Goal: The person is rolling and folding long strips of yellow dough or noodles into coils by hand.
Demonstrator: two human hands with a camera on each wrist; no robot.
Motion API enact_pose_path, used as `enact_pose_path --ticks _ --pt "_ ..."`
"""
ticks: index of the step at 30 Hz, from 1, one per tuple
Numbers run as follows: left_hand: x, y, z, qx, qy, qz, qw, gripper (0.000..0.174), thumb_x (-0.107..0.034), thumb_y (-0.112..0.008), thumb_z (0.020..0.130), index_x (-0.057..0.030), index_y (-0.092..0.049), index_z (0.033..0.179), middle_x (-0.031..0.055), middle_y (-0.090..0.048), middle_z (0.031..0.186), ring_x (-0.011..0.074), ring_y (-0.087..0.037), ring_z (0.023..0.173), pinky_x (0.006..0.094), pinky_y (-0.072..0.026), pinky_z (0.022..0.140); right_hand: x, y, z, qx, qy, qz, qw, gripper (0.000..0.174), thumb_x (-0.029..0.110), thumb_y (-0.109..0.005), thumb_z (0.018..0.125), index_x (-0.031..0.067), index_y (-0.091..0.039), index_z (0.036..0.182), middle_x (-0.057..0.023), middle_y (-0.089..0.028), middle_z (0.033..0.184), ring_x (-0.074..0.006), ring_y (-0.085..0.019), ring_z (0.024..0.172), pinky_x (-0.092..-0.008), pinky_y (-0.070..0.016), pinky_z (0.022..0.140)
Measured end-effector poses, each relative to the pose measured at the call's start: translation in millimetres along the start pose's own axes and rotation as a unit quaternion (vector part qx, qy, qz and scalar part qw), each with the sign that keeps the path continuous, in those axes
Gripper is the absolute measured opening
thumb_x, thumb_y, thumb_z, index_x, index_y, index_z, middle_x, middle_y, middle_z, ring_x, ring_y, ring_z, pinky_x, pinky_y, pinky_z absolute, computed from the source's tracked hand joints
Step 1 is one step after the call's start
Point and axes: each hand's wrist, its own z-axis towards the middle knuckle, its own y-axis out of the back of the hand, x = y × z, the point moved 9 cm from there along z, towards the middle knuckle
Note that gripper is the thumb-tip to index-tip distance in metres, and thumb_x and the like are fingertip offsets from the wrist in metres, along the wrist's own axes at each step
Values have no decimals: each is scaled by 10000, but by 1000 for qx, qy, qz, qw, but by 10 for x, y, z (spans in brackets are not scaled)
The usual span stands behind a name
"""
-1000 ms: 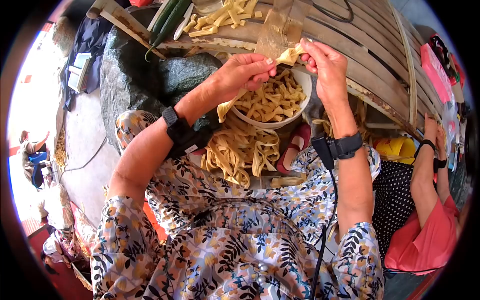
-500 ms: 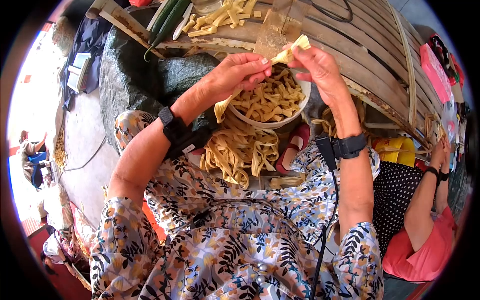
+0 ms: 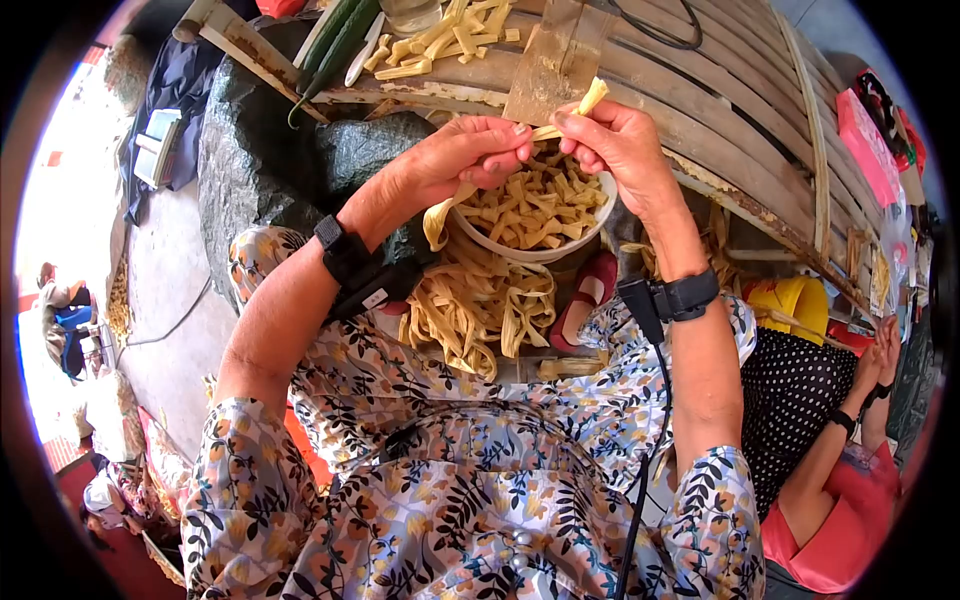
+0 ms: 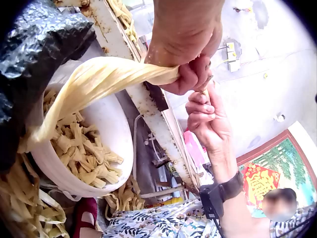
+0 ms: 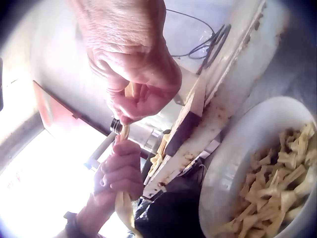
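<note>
One long, flat, pale-yellow strip (image 4: 96,79) runs from the left hand (image 3: 462,157), whose thumb and curled fingers pinch it above a long hanging tail, to the right hand (image 3: 622,150), whose thumb presses it against bent fingers with a short end poking out past them. Just below the hands stands a round white plastic bucket (image 4: 119,121) of short knotted yellow pieces (image 3: 540,208), with a heap of loose yellow strips (image 3: 470,300) lower down. Beside the left hand bulges crinkled dark plastic sheeting (image 3: 370,145), and beyond both hands spreads a brown wooden slatted table (image 3: 720,90).
</note>
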Motion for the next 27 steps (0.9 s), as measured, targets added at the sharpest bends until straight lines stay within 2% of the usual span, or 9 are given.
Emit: enact_pose_path --ticks 5,8,11,12,15,16,18,21,27 --pt "-34 26 -11 -4 20 46 999 249 -252 -441 922 -48 -527 809 -58 -408 551 10 -286 405 143 -224 368 47 131 12 -54 26 -79 995 258 283 -558 858 48 -654 910 21 -585 767 -22 -518 658 -139 -445 542" --pt "-125 55 1 -37 0 121 992 259 -269 -444 920 -54 -535 808 -63 -405 541 13 -321 435 151 -261 401 59 165 33 -61 34 -50 996 239 275 -560 859 62 -664 891 24 -587 777 -21 -521 680 -148 -448 537" --pt "-306 64 30 -59 -31 211 975 277 -289 -450 916 -60 -549 796 -65 -416 549 13 -347 473 155 -288 440 127 171 66 -66 27 -40 997 259 289 -606 825 46 -656 901 -3 -607 779 -45 -547 670 -174 -473 543" --pt "-339 107 33 -79 -17 228 970 281 -293 -459 911 -63 -564 788 -65 -429 561 12 -365 499 156 -294 454 167 153 69 -68 29 -38 997 256 276 -618 816 38 -651 906 -5 -607 776 -46 -547 666 -173 -472 541" --pt "-462 86 116 -62 -43 249 966 281 -292 -459 910 -61 -573 796 -63 -441 569 20 -382 509 155 -302 465 263 136 80 -86 33 -23 995 256 234 -649 789 16 -635 924 -14 -608 768 -50 -549 648 -171 -469 537" --pt "-535 70 139 -49 -66 268 960 275 -282 -470 905 -42 -585 838 -55 -462 590 31 -406 522 158 -324 484 259 191 111 -103 33 -12 994 258 217 -658 779 10 -630 931 -18 -609 767 -52 -551 640 -171 -468 536" --pt "-716 141 183 -94 -120 297 943 252 -245 -491 898 -14 -590 891 -36 -504 640 42 -428 529 167 -353 495 305 380 200 -154 49 18 987 233 149 -663 763 -5 -616 933 -36 -614 756 -60 -554 606 -174 -469 534" --pt "-952 314 247 -159 -162 338 913 226 -210 -498 893 -9 -599 881 -30 -513 655 41 -426 528 173 -352 487 330 692 313 -232 68 77 967 215 135 -657 767 -18 -611 910 -48 -618 751 -69 -563 608 -177 -471 535" --pt "-1252 479 405 -254 -223 385 859 215 -156 -492 873 2 -615 794 -36 -470 596 32 -391 504 182 -321 459 320 734 532 -276 128 147 941 170 87 -644 781 -34 -605 894 -65 -619 756 -107 -583 618 -202 -492 555"
